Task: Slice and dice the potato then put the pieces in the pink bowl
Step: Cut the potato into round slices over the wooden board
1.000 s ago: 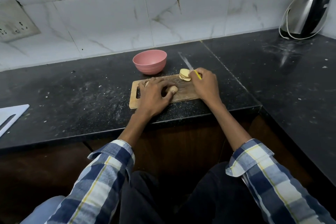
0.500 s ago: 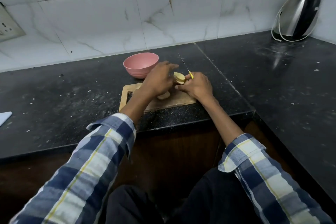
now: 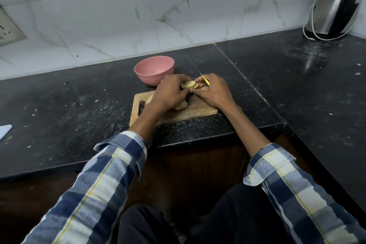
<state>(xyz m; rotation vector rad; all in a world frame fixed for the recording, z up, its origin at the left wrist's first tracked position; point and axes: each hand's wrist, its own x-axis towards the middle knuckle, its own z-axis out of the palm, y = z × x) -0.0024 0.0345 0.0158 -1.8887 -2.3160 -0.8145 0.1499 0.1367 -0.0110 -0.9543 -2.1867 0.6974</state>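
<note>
Both hands are gathering potato slices on the cutting board.

The left hand (image 3: pixel 170 93) is curling its fingers around the stacked potato slices (image 3: pixel 189 85) near the pink bowl (image 3: pixel 154 69), over the cutting board (image 3: pixel 200 112); the right hand (image 3: pixel 214 91) is gripping the knife (image 3: pixel 198 71) and touching the stack.

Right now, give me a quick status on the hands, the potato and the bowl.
Left hand grips the stacked potato slices. Right hand holds the knife, blade pointing away. Pink bowl looks empty, behind the cutting board. Nothing in the way.
</note>
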